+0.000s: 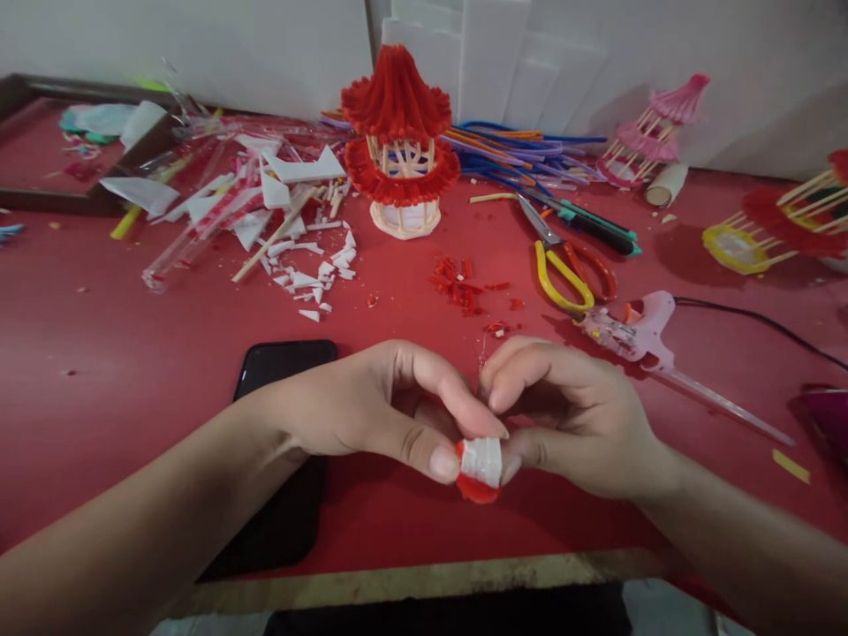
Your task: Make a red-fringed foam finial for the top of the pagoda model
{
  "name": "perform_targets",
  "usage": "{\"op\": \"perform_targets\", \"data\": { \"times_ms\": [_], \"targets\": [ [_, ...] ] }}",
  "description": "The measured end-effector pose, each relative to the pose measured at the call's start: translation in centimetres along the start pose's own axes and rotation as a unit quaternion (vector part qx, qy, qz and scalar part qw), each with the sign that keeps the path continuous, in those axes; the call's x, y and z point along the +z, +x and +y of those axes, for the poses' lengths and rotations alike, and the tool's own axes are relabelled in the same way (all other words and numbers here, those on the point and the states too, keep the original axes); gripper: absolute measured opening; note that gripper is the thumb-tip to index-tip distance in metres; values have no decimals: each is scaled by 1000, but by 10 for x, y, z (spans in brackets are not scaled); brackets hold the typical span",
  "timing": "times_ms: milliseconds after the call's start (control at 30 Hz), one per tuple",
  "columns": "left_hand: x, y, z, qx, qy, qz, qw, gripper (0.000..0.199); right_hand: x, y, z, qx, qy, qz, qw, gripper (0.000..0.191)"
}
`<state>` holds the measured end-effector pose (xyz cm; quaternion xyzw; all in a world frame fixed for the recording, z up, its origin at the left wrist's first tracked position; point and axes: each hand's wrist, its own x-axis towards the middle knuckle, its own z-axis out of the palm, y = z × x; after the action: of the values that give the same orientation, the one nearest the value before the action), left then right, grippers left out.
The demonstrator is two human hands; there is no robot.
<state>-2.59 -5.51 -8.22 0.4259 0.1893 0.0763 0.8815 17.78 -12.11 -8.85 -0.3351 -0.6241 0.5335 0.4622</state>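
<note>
A small red-and-white piece (480, 463), its exact kind unclear, is held low over the red table near its front edge. My left hand (377, 402) pinches it at the left and top with thumb and forefinger. From the other side, my right hand (576, 411) has its thumb against the piece's right edge, with the fingers curled above. Behind the hands, red scraps (457, 284) lie scattered. A black phone (282, 512) is partly under my left wrist. Further back stands a red-roofed pavilion model (401, 132) with pale stick posts.
Scissors (563, 265) and a green-black cutter (600, 230) lie right of centre. Nearby is a pink glue gun (653, 331) with its cord. White scraps (311, 274) and pipe cleaners (523, 146) spread behind. More models stand at right, one pink (653, 132). A tray (123, 181) sits far left.
</note>
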Motion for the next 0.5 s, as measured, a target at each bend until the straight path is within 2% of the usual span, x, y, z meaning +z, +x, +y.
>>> {"op": "perform_targets", "data": {
  "times_ms": [200,300,400,500],
  "targets": [
    [2,1,-4,28,-138,25,990,20,4,5,7,-19,30,82,996,18],
    [2,3,-3,42,-165,44,984,21,7,7,10,-30,9,136,990,18],
    [1,4,-1,57,-182,54,980,21,6,5,11,-64,-31,161,984,21],
    [0,6,0,69,-198,88,974,19,2,2,11,-119,-144,172,967,27]
  ]
}}
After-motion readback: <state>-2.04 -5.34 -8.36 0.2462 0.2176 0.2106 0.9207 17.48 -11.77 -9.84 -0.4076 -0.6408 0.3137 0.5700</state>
